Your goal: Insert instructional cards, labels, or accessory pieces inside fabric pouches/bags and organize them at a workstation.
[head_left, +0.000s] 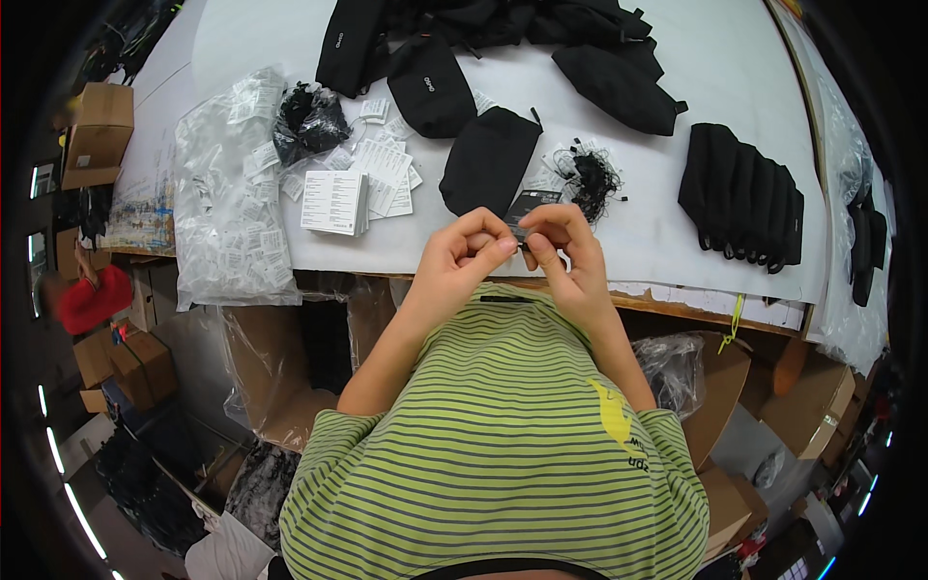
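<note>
My left hand (461, 259) and my right hand (572, 259) meet at the table's near edge, fingers closed in a pinch. A small dark piece (523, 246), like the end of a thin black string, shows between the fingertips. Just beyond them is a black tag (532, 202), partly covered by my right fingers; whether it joins the string is hidden. A black fabric pouch (491, 162) lies flat beyond my left hand. To its right, a tangle of black strings (590, 181) rests on white printed labels.
On the left lie a stack of white cards (333, 202), a clear bag of labels (232, 193) and a dark bundle in plastic (309, 124). More black pouches (619, 89) lie at the back; a row of them (742, 198) stands right. Cardboard boxes (275, 372) sit below the table edge.
</note>
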Available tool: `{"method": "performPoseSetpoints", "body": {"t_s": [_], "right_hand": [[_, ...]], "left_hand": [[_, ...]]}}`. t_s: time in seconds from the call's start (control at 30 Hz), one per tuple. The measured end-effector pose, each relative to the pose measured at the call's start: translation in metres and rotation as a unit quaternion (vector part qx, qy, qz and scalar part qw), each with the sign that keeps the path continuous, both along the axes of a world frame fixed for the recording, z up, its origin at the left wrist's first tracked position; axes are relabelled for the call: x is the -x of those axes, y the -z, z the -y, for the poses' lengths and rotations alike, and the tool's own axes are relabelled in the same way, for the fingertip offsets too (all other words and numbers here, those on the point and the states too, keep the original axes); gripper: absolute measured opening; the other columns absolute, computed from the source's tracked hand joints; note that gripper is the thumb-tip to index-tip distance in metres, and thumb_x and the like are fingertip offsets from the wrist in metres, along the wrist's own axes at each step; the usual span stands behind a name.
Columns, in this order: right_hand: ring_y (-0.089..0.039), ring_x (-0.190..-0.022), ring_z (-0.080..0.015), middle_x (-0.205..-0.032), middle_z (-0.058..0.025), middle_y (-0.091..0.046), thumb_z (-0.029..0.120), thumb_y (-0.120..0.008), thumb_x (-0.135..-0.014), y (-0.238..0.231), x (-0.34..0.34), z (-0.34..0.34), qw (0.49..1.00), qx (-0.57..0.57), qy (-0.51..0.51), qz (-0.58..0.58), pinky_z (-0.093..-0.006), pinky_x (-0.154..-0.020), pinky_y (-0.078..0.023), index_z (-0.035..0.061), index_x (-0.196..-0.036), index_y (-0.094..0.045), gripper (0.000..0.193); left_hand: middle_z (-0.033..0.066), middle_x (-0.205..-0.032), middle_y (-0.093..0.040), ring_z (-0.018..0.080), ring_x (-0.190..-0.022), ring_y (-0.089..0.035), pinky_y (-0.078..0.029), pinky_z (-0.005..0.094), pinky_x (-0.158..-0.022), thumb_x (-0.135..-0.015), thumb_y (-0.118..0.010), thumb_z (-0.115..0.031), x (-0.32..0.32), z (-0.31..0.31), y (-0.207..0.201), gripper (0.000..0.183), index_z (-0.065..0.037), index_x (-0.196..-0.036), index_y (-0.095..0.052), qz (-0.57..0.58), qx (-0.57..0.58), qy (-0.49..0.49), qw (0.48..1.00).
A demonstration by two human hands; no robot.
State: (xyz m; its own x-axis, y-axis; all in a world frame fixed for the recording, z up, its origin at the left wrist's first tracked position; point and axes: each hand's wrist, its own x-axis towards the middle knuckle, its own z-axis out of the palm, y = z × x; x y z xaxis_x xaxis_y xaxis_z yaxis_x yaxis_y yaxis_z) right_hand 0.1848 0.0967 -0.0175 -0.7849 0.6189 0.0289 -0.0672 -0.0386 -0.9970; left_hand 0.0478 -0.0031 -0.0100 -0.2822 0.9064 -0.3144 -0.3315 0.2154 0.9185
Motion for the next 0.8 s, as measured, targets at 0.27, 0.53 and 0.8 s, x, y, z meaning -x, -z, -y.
{"method": "performPoseSetpoints", "body": {"t_s": [0.27, 0.53, 0.8], "right_hand": [[-0.048, -0.063, -0.0066, -0.075, -0.001, -0.053, 0.002, -0.051, -0.092, 0.0, -0.001, -0.001, 1.0, 0.003, -0.007, 0.008, -0.0195, -0.057, -0.037, 0.0022, -0.104, -0.049, 0.012], [-0.045, -0.059, -0.0055, -0.066, -0.0008, -0.05, 0.003, -0.053, -0.089, -0.003, -0.001, -0.001, 0.999, -0.041, -0.002, 0.018, -0.0197, -0.053, -0.034, 0.004, -0.105, -0.051, 0.016], [-0.044, -0.06, -0.0056, -0.067, -0.0002, -0.05, 0.004, -0.054, -0.089, -0.006, -0.002, -0.004, 1.0, 0.009, 0.01, -0.005, -0.019, -0.055, -0.033, 0.0045, -0.106, -0.05, 0.017]], "left_hand": [[-0.0093, -0.064, -0.044, -0.0028, -0.055, -0.027, -0.018, 0.0173, -0.048, -0.09, -0.059, -0.012, -0.001, 0.0, 0.003, 0.01, -0.003, -0.086, -0.054, -0.004, -0.02, 0.003, 1.0], [-0.0084, -0.061, -0.043, -0.002, -0.053, -0.025, -0.017, 0.018, -0.047, -0.09, -0.06, -0.011, -0.008, 0.001, -0.008, 0.009, -0.003, -0.088, -0.056, -0.138, 0.008, 0.006, 0.99], [-0.008, -0.063, -0.044, -0.002, -0.053, -0.024, -0.017, 0.0176, -0.047, -0.09, -0.06, -0.011, -0.002, -0.002, -0.001, 0.01, -0.002, -0.087, -0.055, -0.05, -0.018, 0.005, 0.999]]}}
